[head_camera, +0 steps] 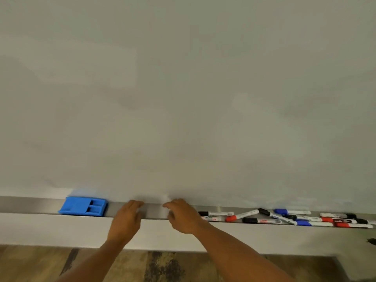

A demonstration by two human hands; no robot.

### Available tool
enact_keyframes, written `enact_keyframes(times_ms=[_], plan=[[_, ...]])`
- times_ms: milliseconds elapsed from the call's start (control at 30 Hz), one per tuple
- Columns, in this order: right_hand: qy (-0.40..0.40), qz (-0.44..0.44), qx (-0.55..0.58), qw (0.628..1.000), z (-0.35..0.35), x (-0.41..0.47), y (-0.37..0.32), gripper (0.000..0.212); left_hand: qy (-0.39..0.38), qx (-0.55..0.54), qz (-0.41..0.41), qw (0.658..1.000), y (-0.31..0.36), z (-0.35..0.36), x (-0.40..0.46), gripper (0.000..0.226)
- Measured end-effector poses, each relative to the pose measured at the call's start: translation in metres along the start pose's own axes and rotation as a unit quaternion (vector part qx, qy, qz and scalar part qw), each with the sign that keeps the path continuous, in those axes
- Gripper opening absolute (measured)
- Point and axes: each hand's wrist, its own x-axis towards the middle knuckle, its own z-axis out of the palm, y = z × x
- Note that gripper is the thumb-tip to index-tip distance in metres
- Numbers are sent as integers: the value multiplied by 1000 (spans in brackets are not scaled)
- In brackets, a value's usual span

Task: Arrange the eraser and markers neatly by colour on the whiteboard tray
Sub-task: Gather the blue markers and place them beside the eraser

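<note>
A blue eraser (83,206) lies on the metal whiteboard tray (154,211), left of both hands. My left hand (127,218) hovers over the tray's front edge with fingers apart, holding nothing. A short gap to its right, my right hand (182,215) reaches over the tray, fingers loosely curled and empty. Further right lies a jumbled row of markers: a black-capped one (215,213), a red-capped one (241,216) lying askew, a blue-capped one (292,211), and several more red, blue and black ones (333,220) piled at angles.
The whiteboard (183,98) fills the upper view, wiped and blank. Below the tray runs a pale ledge (50,228), and under it a wood-patterned floor (30,265). A small dark object (372,241) shows at the right edge.
</note>
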Motion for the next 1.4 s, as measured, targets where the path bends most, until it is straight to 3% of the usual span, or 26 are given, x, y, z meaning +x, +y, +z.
enact_keyframes(times_ms=[167,433,567,700,1033,1133,1233,1400], plan=[[67,84,11,994,-29,-40,57,28,-79,-33,67,994,66,42,12,24],[144,196,24,970,-59,-95,122,23,-152,53,132,978,141,95,23,25],[165,241,19,956,-62,-115,142,26,-144,118,158,970,152,112,19,28],[186,272,5,944,-63,-135,161,14,-138,143,145,969,147,123,14,40],[217,273,-34,937,-77,-163,188,16,-165,216,251,929,129,108,22,30],[226,280,-53,932,-79,-169,197,17,-149,216,250,932,135,99,19,47],[218,309,-98,920,-84,-174,208,20,-142,175,223,949,149,92,18,36],[170,359,-159,904,-98,-180,227,15,-131,177,237,946,176,96,21,26]])
